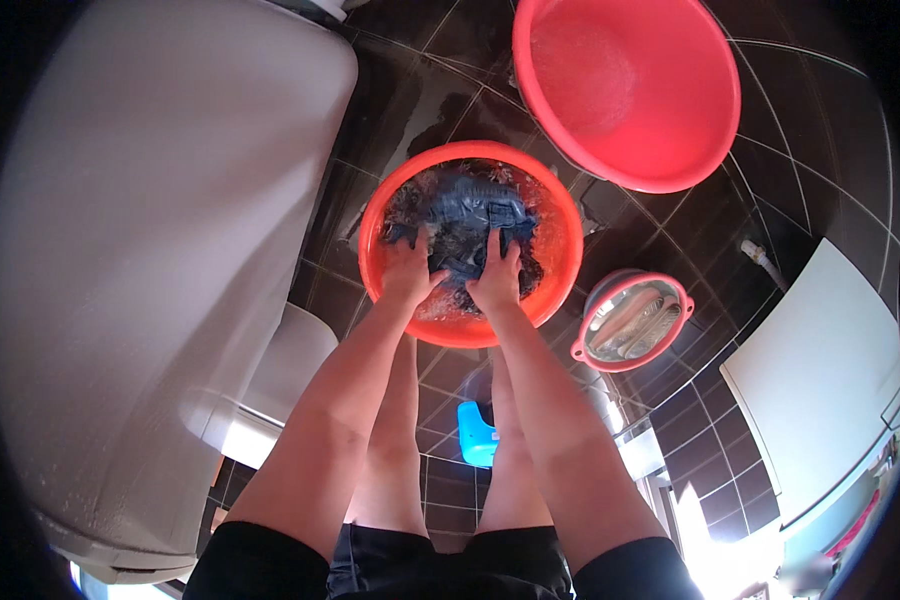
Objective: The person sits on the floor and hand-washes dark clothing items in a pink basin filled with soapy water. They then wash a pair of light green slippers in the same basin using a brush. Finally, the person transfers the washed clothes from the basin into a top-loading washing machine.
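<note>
A dark blue denim garment (475,205) lies soaked in water inside a round orange-red basin (372,230). My left hand (408,268) presses down on the left part of the denim, fingers spread and thumb pointing inward. Beside it, my right hand (497,272) rests on the middle of the garment with its fingers stretched forward and apart. The fingertips of both hands are partly under the water or cloth. Ripples and some bubbles show around the fabric.
A larger pink-red basin (660,100) stands at the far right. To the right, a small pink-rimmed basin (632,362) holds a pair of shoes. A blue plastic object (477,436) sits between my legs. The dark tiled floor (410,110) is wet. A pale tub-like fixture (150,230) fills the left.
</note>
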